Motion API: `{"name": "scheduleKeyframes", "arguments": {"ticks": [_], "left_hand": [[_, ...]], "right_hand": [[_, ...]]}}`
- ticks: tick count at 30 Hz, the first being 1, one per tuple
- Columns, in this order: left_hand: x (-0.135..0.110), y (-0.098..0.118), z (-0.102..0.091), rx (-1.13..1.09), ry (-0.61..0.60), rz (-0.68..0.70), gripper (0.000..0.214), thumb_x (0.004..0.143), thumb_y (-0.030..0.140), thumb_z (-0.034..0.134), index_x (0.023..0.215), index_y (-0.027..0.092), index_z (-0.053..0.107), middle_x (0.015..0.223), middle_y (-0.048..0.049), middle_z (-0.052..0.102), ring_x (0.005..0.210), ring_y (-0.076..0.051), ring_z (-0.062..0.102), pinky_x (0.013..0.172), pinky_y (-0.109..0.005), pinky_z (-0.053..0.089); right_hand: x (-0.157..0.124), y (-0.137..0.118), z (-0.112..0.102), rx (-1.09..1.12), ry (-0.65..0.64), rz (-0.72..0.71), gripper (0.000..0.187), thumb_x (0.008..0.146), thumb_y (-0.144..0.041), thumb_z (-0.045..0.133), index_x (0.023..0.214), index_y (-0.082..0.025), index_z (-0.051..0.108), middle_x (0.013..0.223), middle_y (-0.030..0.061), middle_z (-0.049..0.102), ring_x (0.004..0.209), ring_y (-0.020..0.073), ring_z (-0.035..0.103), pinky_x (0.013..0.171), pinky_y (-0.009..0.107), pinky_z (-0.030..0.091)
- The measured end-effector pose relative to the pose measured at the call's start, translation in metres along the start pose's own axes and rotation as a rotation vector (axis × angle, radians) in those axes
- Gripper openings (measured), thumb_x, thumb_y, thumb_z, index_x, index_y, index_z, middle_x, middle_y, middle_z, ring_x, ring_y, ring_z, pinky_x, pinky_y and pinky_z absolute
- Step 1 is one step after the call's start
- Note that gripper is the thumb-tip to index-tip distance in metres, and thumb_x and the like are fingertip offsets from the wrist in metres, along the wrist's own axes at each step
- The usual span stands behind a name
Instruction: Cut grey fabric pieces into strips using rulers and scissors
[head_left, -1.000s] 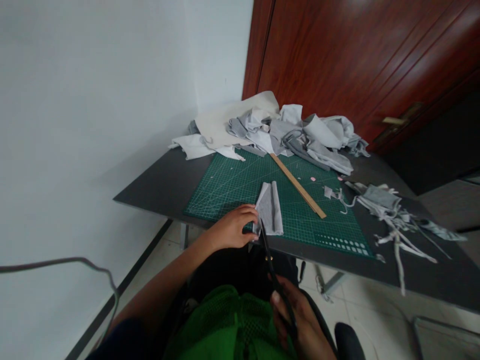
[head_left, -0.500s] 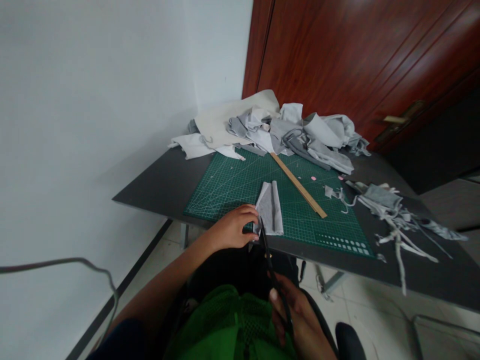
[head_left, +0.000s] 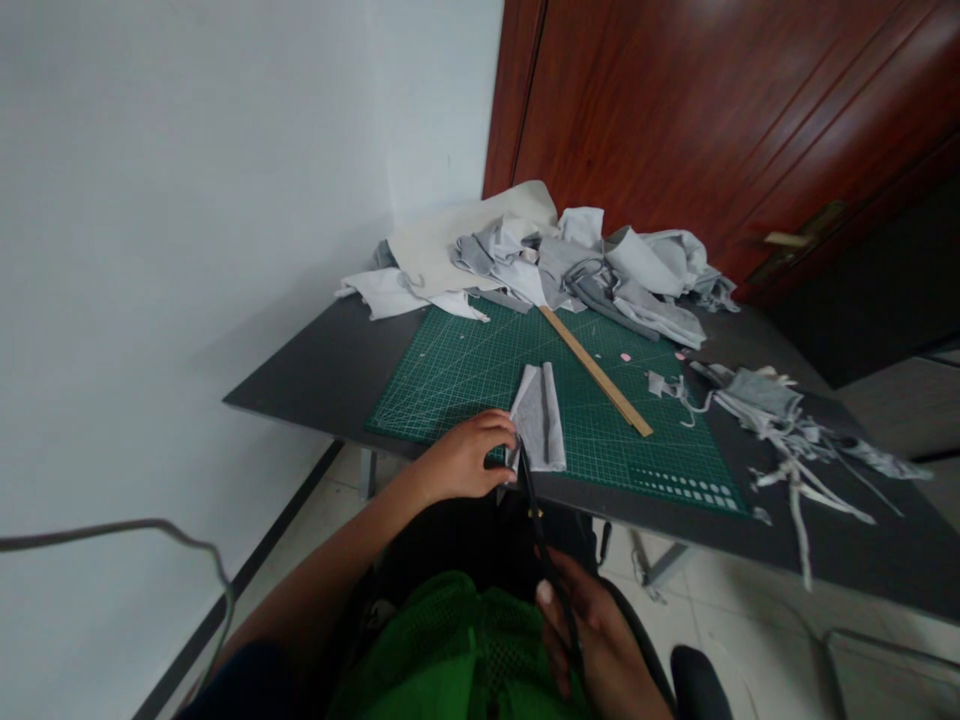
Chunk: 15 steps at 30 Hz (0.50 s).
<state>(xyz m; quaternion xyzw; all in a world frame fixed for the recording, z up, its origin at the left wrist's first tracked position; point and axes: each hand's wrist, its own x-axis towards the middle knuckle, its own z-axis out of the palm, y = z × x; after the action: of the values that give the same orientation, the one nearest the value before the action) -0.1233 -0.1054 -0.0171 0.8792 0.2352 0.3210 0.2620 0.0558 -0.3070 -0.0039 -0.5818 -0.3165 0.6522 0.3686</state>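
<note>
A folded piece of light grey fabric lies at the front edge of the green cutting mat. My left hand pinches the left edge of this fabric between thumb and fingers. Black scissors are gripped by their handles in my right hand, below the table edge and near my body. Their blades point up and away from me, with the tips at the fabric's lower left part, close to my left fingers. Whether the blades stand apart is too small to tell.
A wooden ruler lies slantwise on the mat. Crumpled grey and white cloth is heaped along the back. Fabric scraps and strips lie on the right of the dark table. Beyond stands a brown door.
</note>
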Motion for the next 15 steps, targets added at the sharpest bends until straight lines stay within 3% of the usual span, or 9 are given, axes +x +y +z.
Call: {"name": "scheduleKeyframes", "arguments": {"ticks": [5, 11, 15], "left_hand": [[-0.001, 0.0, 0.0, 0.017, 0.008, -0.006, 0.027, 0.075, 0.018, 0.083, 0.098, 0.019, 0.068, 0.119, -0.0105, 0.068, 0.126, -0.028, 0.058, 0.111, -0.045, 0.047], [0.0, 0.0, 0.0, 0.005, 0.007, -0.004, 0.028, 0.073, 0.018, 0.085, 0.095, 0.019, 0.069, 0.117, -0.0099, 0.068, 0.125, -0.028, 0.058, 0.11, -0.046, 0.047], [0.0, 0.001, 0.0, -0.007, 0.011, -0.013, 0.027, 0.073, 0.018, 0.084, 0.095, 0.02, 0.069, 0.115, -0.009, 0.068, 0.124, -0.028, 0.059, 0.109, -0.044, 0.048]], "right_hand": [[0.002, 0.006, -0.001, 0.008, 0.0, -0.019, 0.101, 0.073, -0.079, 0.073, 0.142, -0.009, 0.047, 0.053, -0.0101, 0.047, 0.041, 0.0076, 0.038, 0.038, 0.02, 0.038], [0.006, 0.021, -0.007, 0.171, 0.041, -0.045, 0.078, 0.076, -0.07, 0.077, 0.13, -0.018, 0.055, 0.064, -0.0079, 0.052, 0.04, 0.0047, 0.037, 0.034, 0.017, 0.033], [0.009, 0.015, -0.008, 0.229, 0.061, -0.024, 0.076, 0.071, -0.069, 0.082, 0.123, -0.019, 0.058, 0.066, -0.008, 0.051, 0.04, 0.005, 0.038, 0.031, 0.017, 0.032]]}}
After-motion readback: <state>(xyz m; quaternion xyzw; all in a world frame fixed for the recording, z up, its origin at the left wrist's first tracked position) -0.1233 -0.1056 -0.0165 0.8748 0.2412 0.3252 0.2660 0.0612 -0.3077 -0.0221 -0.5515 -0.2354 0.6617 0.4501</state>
